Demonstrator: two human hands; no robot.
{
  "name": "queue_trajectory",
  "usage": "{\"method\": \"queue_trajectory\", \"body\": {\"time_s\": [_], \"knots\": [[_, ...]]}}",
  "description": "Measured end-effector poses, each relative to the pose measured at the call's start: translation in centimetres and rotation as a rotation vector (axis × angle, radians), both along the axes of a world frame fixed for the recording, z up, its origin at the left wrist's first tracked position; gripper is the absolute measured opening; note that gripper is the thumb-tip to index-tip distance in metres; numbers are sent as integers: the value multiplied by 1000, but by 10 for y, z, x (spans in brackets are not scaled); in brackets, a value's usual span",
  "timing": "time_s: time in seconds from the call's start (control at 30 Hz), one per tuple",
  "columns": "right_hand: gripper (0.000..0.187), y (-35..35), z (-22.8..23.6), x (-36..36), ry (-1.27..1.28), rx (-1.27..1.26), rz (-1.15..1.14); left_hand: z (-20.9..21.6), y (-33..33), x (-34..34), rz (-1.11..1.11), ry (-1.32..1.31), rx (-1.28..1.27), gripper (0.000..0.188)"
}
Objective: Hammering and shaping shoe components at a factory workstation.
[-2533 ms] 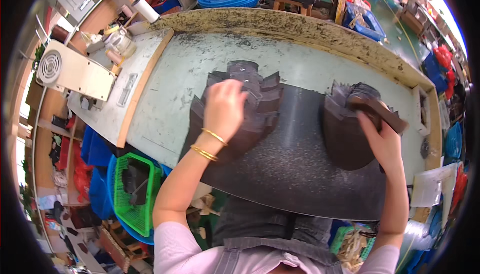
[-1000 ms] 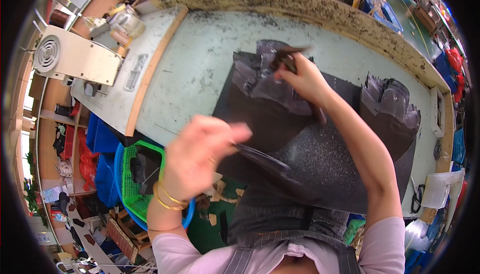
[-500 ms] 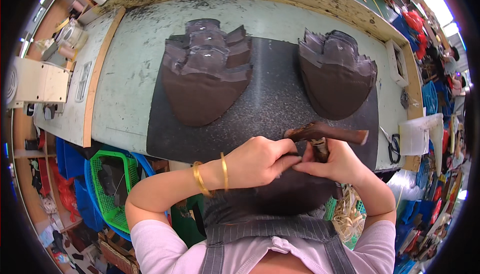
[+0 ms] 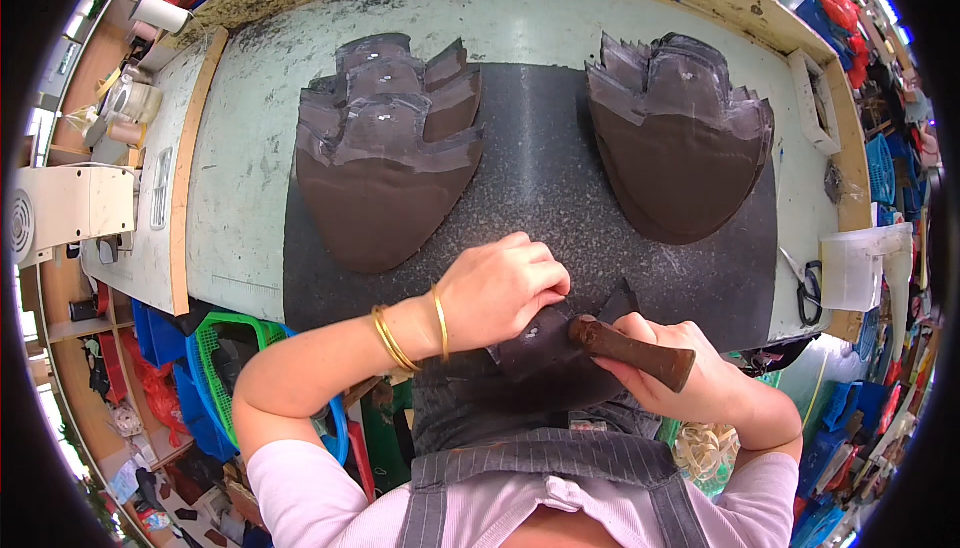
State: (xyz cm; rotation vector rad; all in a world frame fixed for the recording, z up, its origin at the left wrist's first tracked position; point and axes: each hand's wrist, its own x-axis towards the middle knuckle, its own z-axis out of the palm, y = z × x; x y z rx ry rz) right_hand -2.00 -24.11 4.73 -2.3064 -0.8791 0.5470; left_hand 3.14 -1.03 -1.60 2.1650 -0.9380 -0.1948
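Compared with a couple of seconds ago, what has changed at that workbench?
The left hand has come back from the left stack, and the right hand from the right stack, both toward the body. They are now at a dark piece, picked up since, by the near edge of the black mat. The right hand still holds the brown hammer-like tool; both stacks stay on the mat.
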Motion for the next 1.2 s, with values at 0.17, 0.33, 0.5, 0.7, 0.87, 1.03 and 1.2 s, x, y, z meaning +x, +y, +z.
{"method": "queue_trajectory", "body": {"time_s": [0.17,0.33,0.5,0.7,0.87,1.03,1.2], "knots": [[29,1,-1,2,60,-13,-12,8,6,9,-146,-104,115,9],[28,-1,-6,3,142,125,-203,9,16,11,-223,-246,59,14],[29,2,4,21,0,103,-148,12,19,5,-314,-569,163,19],[29,9,-4,25,90,45,-156,7,18,4,-320,-615,154,17],[27,14,3,30,23,84,-98,7,20,3,-292,-560,142,14],[30,15,-9,22,71,6,-57,2,22,3,-110,-294,31,18],[27,15,3,31,55,46,-138,-3,23,-13,-51,-333,41,17]]}}
